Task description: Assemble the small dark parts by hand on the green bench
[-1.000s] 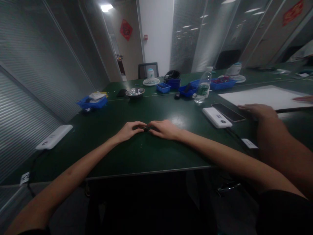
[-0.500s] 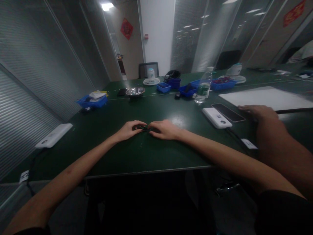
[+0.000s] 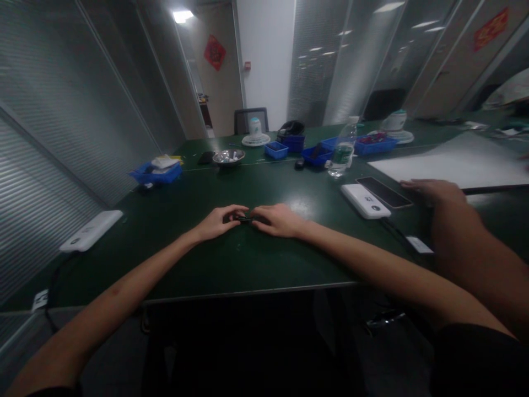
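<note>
Low over the middle of the green table (image 3: pixel 264 264), my left hand (image 3: pixel 221 221) and my right hand (image 3: pixel 279 219) meet almost fingertip to fingertip. Between them is a small, thin dark object (image 3: pixel 245 219), too small and dim to name. The left thumb and fingers pinch its left end. My right hand's fingers are curled around its right end, and the fingertips are partly hidden from view.
A co-worker's hand (image 3: pixel 438 190) rests at the right beside a phone (image 3: pixel 384 192) and a white power bank (image 3: pixel 365 200). Another white power bank (image 3: pixel 91 230) lies left. Farther back are a water bottle (image 3: pixel 343 151), a metal bowl (image 3: pixel 228 157) and a blue tray (image 3: pixel 157 173).
The dark object is tilted slightly differently between my fingers. Both of my hands stay in nearly the same place. The white sheet at the right has shifted, its far edge lifted.
</note>
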`<state>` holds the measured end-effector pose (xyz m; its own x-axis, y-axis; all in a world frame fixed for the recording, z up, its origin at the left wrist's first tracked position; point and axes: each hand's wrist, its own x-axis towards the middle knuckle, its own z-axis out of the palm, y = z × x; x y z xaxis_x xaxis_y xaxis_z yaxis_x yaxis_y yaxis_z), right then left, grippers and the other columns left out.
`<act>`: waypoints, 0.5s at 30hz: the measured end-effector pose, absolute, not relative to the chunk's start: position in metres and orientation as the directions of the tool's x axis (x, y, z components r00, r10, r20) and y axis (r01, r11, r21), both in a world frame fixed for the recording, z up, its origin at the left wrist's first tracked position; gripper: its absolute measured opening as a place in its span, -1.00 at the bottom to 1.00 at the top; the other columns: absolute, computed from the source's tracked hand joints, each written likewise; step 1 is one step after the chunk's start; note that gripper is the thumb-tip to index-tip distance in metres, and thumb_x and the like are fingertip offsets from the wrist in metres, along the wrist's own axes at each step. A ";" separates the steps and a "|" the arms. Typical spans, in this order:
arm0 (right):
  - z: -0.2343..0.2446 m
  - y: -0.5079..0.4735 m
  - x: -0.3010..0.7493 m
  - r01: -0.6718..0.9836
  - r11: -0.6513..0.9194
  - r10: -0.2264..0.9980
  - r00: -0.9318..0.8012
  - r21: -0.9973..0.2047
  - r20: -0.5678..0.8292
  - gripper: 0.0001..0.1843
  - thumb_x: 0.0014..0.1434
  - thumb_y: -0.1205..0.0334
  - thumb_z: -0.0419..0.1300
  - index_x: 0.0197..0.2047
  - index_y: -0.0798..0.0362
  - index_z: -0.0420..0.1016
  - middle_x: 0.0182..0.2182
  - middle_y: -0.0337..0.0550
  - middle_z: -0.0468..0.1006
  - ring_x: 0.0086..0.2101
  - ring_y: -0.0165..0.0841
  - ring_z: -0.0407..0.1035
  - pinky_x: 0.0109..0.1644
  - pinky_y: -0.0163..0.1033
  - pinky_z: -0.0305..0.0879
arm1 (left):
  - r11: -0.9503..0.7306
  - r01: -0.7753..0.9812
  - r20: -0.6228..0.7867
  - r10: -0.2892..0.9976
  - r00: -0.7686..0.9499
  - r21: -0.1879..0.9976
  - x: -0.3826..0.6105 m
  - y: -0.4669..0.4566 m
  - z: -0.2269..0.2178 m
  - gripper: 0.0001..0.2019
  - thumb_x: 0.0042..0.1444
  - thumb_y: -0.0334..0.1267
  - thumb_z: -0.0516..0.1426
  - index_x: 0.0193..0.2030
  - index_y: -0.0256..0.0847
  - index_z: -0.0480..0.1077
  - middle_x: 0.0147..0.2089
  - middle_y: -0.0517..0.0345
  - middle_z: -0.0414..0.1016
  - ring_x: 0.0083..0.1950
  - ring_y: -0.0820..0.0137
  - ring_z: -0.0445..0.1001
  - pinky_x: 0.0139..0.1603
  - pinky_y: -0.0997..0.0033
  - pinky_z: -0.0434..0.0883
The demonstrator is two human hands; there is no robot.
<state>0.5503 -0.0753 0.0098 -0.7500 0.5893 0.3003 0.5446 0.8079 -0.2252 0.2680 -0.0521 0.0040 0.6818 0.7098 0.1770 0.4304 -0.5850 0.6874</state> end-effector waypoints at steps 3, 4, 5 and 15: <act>0.010 -0.077 0.550 0.541 0.810 0.586 -0.749 -0.227 0.307 -0.63 0.51 0.04 0.05 0.19 0.06 0.46 -0.03 -0.02 0.61 -0.25 -0.31 0.48 -0.21 -0.24 0.25 | -0.567 0.420 0.169 0.714 0.679 0.708 0.268 -0.051 0.004 -0.48 0.34 -0.20 0.19 0.42 -0.13 0.33 0.12 -0.02 0.58 -0.01 0.26 0.52 0.03 0.22 0.43; 0.010 -0.077 0.550 0.540 0.810 0.587 -0.749 -0.231 0.307 -0.63 0.51 0.04 0.04 0.19 0.07 0.45 -0.03 -0.02 0.62 -0.24 -0.31 0.48 -0.20 -0.23 0.25 | -0.564 0.420 0.167 0.716 0.678 0.711 0.267 -0.051 0.003 -0.47 0.34 -0.20 0.18 0.43 -0.13 0.32 0.12 -0.02 0.58 -0.01 0.26 0.53 0.04 0.22 0.43; 0.010 -0.077 0.550 0.540 0.807 0.590 -0.747 -0.238 0.306 -0.63 0.51 0.04 0.04 0.19 0.07 0.45 -0.04 -0.01 0.62 -0.24 -0.29 0.49 -0.19 -0.23 0.26 | -0.561 0.420 0.166 0.717 0.677 0.713 0.267 -0.051 0.003 -0.47 0.34 -0.19 0.18 0.43 -0.13 0.31 0.12 -0.02 0.58 -0.01 0.26 0.53 0.04 0.22 0.42; 0.012 -0.076 0.550 0.578 0.769 0.639 -0.701 -0.272 0.317 -0.64 0.50 0.06 0.06 0.19 0.08 0.44 -0.07 0.00 0.63 -0.25 -0.28 0.50 -0.18 -0.22 0.26 | -0.540 0.404 0.164 0.725 0.669 0.738 0.269 -0.051 0.004 -0.43 0.31 -0.22 0.21 0.44 -0.15 0.29 0.12 -0.05 0.58 -0.02 0.27 0.52 0.04 0.22 0.42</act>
